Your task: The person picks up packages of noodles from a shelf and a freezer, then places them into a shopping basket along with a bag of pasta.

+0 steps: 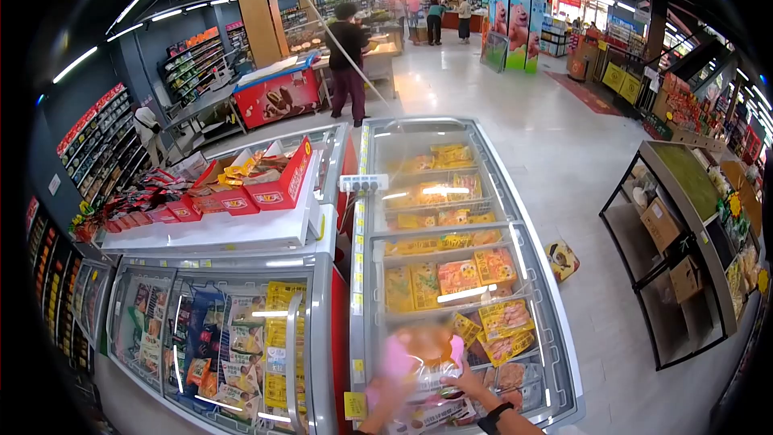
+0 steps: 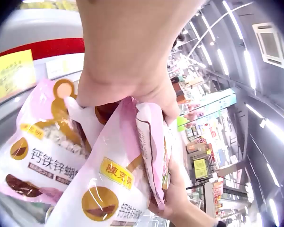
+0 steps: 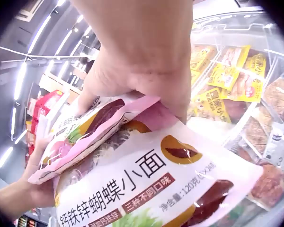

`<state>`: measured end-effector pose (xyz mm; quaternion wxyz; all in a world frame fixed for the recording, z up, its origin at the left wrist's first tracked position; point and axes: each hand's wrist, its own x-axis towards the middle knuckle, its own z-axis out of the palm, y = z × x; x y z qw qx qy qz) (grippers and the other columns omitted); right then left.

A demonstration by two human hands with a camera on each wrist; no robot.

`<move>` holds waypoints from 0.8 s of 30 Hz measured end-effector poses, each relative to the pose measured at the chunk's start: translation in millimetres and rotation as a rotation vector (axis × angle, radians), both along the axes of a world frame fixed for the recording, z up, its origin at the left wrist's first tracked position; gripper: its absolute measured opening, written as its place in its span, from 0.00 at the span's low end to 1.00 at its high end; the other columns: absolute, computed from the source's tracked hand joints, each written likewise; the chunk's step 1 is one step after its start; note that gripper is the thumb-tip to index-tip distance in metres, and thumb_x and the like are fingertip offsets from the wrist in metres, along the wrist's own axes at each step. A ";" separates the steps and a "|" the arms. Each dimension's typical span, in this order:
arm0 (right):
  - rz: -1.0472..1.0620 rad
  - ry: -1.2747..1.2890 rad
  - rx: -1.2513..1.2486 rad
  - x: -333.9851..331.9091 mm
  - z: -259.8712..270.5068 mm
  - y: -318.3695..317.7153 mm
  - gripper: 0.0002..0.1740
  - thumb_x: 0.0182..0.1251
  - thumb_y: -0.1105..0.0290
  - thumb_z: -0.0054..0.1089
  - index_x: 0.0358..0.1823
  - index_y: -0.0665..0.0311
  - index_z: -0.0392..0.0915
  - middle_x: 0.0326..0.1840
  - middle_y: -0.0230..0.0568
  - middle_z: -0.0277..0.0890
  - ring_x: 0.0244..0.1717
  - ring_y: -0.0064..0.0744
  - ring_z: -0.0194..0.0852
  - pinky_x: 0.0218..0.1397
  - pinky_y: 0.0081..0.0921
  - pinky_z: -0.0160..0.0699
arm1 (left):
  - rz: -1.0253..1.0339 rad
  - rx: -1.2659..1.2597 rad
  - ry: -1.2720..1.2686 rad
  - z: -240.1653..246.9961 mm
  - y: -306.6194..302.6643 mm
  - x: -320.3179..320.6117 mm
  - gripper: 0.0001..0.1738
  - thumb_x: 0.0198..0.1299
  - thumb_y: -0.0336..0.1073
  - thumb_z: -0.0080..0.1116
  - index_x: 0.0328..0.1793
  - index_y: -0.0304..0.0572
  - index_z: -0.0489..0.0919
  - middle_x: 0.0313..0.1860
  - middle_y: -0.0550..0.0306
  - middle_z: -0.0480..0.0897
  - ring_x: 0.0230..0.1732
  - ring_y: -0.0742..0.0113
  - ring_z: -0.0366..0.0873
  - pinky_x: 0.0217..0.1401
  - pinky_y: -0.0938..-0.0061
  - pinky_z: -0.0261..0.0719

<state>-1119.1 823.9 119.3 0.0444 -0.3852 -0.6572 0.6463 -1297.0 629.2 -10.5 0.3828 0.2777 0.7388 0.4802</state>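
Both hands hold pink-and-white noodle bags (image 1: 427, 350) above the chest freezer's glass top in the head view. My left hand (image 1: 390, 393) grips them from the left. In the left wrist view, the fingers curl over the top of one noodle bag (image 2: 109, 177), and another pink-edged bag (image 2: 151, 135) stands edge-on behind it. A further matching bag (image 2: 38, 151) lies at the left. From the other side my right hand (image 1: 464, 379) grips the bags. Its fingers hide behind the upper bag (image 3: 92, 130) and a printed bag (image 3: 146, 172) in the right wrist view.
Yellow packs (image 1: 506, 318) and meat packs (image 1: 509, 379) lie inside the freezer (image 1: 527, 250). A power strip (image 1: 364, 183) sits on its left rim. Left stands another freezer (image 1: 322, 330), with red snack boxes (image 1: 278, 181) on a shelf. A black-framed rack (image 1: 644, 274) stands right.
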 end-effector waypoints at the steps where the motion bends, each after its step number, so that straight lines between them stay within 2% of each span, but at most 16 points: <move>1: -0.009 -0.074 -0.089 0.4 7.2 -6.5 0.59 0.46 0.49 0.78 0.73 0.72 0.53 0.62 0.53 0.71 0.60 0.41 0.71 0.64 0.33 0.68 | -0.054 -0.235 0.092 70.1 10.9 2.7 0.40 0.51 0.35 0.72 0.68 0.35 0.63 0.57 0.52 0.74 0.57 0.65 0.73 0.58 0.70 0.75; 2: -0.030 0.143 -0.232 3.5 2.2 -12.0 0.50 0.54 0.52 0.74 0.71 0.70 0.58 0.60 0.48 0.73 0.58 0.37 0.71 0.63 0.32 0.69 | 0.039 -0.263 -0.009 120.0 16.2 10.4 0.38 0.52 0.35 0.71 0.67 0.35 0.64 0.57 0.52 0.74 0.57 0.66 0.73 0.57 0.70 0.75; 3: -0.077 0.072 -0.422 14.4 -1.5 -16.0 0.42 0.60 0.54 0.69 0.69 0.69 0.62 0.58 0.45 0.74 0.57 0.35 0.71 0.62 0.31 0.70 | 0.132 -0.298 -0.108 142.6 11.5 19.9 0.36 0.54 0.34 0.69 0.67 0.34 0.65 0.57 0.52 0.75 0.56 0.66 0.74 0.57 0.70 0.75; 4: -0.010 -0.013 -0.250 25.0 -21.0 -15.9 0.38 0.62 0.55 0.67 0.67 0.70 0.64 0.55 0.41 0.75 0.56 0.32 0.71 0.61 0.29 0.71 | 0.131 -0.138 -0.078 93.0 -1.6 19.7 0.35 0.55 0.35 0.68 0.67 0.35 0.66 0.57 0.52 0.75 0.56 0.66 0.74 0.56 0.68 0.76; 5: -0.009 0.022 -0.313 32.8 -38.1 -21.8 0.36 0.63 0.56 0.66 0.66 0.71 0.66 0.55 0.39 0.75 0.56 0.32 0.71 0.61 0.31 0.71 | 0.133 0.007 -0.054 100.0 -11.8 27.3 0.33 0.56 0.36 0.67 0.67 0.35 0.67 0.57 0.52 0.75 0.56 0.66 0.74 0.55 0.67 0.77; 6: 0.045 0.064 -0.313 47.2 -56.2 -26.9 0.34 0.64 0.55 0.64 0.64 0.71 0.68 0.56 0.37 0.74 0.57 0.32 0.70 0.62 0.32 0.71 | 0.195 -0.098 -0.308 104.7 -24.0 37.8 0.32 0.58 0.37 0.65 0.67 0.36 0.67 0.56 0.53 0.75 0.55 0.66 0.74 0.54 0.67 0.78; 7: 0.078 0.094 -0.344 53.7 -44.6 -33.3 0.32 0.69 0.56 0.59 0.66 0.70 0.66 0.57 0.38 0.75 0.54 0.29 0.73 0.57 0.29 0.74 | 0.285 -0.213 -0.545 169.3 -19.4 48.3 0.31 0.60 0.38 0.64 0.67 0.37 0.66 0.56 0.54 0.76 0.54 0.66 0.75 0.53 0.67 0.79; 8: 0.099 0.013 -0.425 60.0 -28.6 -37.2 0.30 0.69 0.56 0.59 0.65 0.69 0.67 0.57 0.36 0.75 0.54 0.27 0.72 0.59 0.28 0.72 | 0.289 -0.202 -0.614 177.7 -20.7 49.9 0.31 0.61 0.39 0.63 0.67 0.38 0.67 0.56 0.55 0.76 0.54 0.67 0.75 0.52 0.68 0.80; 9: -0.008 -0.006 -0.725 62.7 -29.8 -44.4 0.30 0.67 0.55 0.59 0.64 0.67 0.69 0.55 0.36 0.76 0.56 0.26 0.72 0.60 0.26 0.71 | 0.298 -0.185 -0.682 178.1 -33.0 59.3 0.30 0.61 0.41 0.62 0.67 0.39 0.67 0.56 0.56 0.76 0.53 0.67 0.76 0.52 0.70 0.80; 10: -0.042 -0.080 -0.698 77.9 -70.1 -61.0 0.30 0.67 0.54 0.60 0.64 0.66 0.69 0.55 0.36 0.77 0.55 0.26 0.73 0.59 0.26 0.72 | 0.344 -0.241 -0.746 165.0 -45.6 66.9 0.31 0.60 0.43 0.64 0.66 0.40 0.67 0.54 0.54 0.77 0.50 0.63 0.78 0.48 0.66 0.83; 12: -0.069 -0.101 -0.682 79.9 -82.5 -70.5 0.32 0.65 0.51 0.61 0.63 0.64 0.70 0.54 0.35 0.77 0.53 0.27 0.75 0.57 0.26 0.73 | 0.378 -0.262 -0.807 141.5 -54.8 67.6 0.31 0.59 0.45 0.65 0.63 0.40 0.67 0.52 0.52 0.78 0.47 0.61 0.81 0.44 0.64 0.86; 14: -0.090 -0.165 -0.820 72.9 -8.7 -74.1 0.31 0.64 0.51 0.61 0.63 0.62 0.70 0.55 0.34 0.77 0.51 0.28 0.78 0.54 0.27 0.77 | 0.353 -0.271 -0.877 131.6 -75.1 79.6 0.31 0.60 0.46 0.65 0.63 0.40 0.67 0.53 0.53 0.78 0.47 0.63 0.82 0.44 0.65 0.86; 15: -0.055 -0.155 -0.883 81.0 -24.0 -76.0 0.36 0.62 0.51 0.63 0.67 0.61 0.64 0.57 0.39 0.75 0.54 0.30 0.77 0.54 0.30 0.81 | 0.357 -0.284 -0.888 153.0 -75.8 79.9 0.33 0.60 0.47 0.65 0.66 0.39 0.65 0.54 0.54 0.78 0.46 0.63 0.83 0.43 0.66 0.86; 18: -0.071 -0.142 -0.890 86.1 -24.0 -80.6 0.32 0.62 0.55 0.64 0.64 0.62 0.66 0.56 0.40 0.76 0.51 0.30 0.79 0.53 0.29 0.82 | 0.276 -0.248 -0.970 148.8 -87.1 79.5 0.37 0.60 0.48 0.63 0.70 0.38 0.62 0.56 0.55 0.77 0.51 0.64 0.81 0.46 0.66 0.84; 21: -0.023 -0.153 -0.857 88.9 -25.3 -80.2 0.28 0.63 0.59 0.63 0.62 0.62 0.70 0.55 0.36 0.78 0.51 0.26 0.78 0.54 0.25 0.77 | 0.171 -0.202 -0.793 143.3 -96.8 87.7 0.42 0.60 0.50 0.62 0.73 0.37 0.57 0.61 0.53 0.73 0.57 0.64 0.75 0.51 0.66 0.81; 24: 0.009 -0.139 -0.860 98.8 -29.3 -81.1 0.29 0.62 0.59 0.65 0.62 0.62 0.70 0.54 0.36 0.78 0.50 0.25 0.78 0.54 0.25 0.77 | 0.085 -0.407 -0.850 135.0 -116.0 98.3 0.48 0.58 0.52 0.64 0.77 0.39 0.51 0.67 0.50 0.67 0.65 0.62 0.68 0.58 0.70 0.74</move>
